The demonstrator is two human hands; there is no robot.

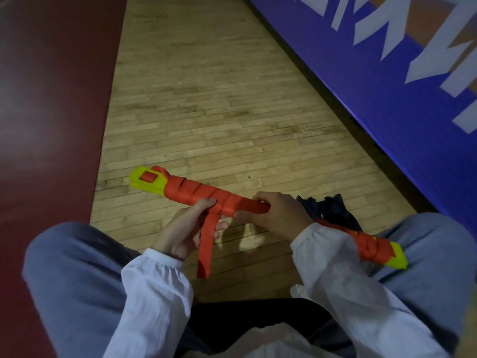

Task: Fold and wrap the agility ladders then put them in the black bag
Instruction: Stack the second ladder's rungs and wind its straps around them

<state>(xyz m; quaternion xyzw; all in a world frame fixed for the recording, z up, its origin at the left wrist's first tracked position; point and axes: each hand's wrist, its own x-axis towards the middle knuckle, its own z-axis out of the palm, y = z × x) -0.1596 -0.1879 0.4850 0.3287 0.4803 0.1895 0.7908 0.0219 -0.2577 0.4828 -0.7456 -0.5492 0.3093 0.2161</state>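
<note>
A folded agility ladder [196,193], a stack of yellow rungs wound round with orange strap, is held above the wooden floor in front of my knees. My left hand [185,233] pinches the loose orange strap end [206,249], which hangs down from the bundle. My right hand [273,213] grips the bundle's middle, thumb under it. The bundle's right end [379,251] shows past my right sleeve, over my right knee. The black bag [327,208] lies crumpled on the floor behind my right hand.
I sit on a wooden gym floor [206,99]. A dark red floor area [51,99] runs along the left. A blue panel with white letters [387,73] runs along the right. My grey trouser knees frame the hands.
</note>
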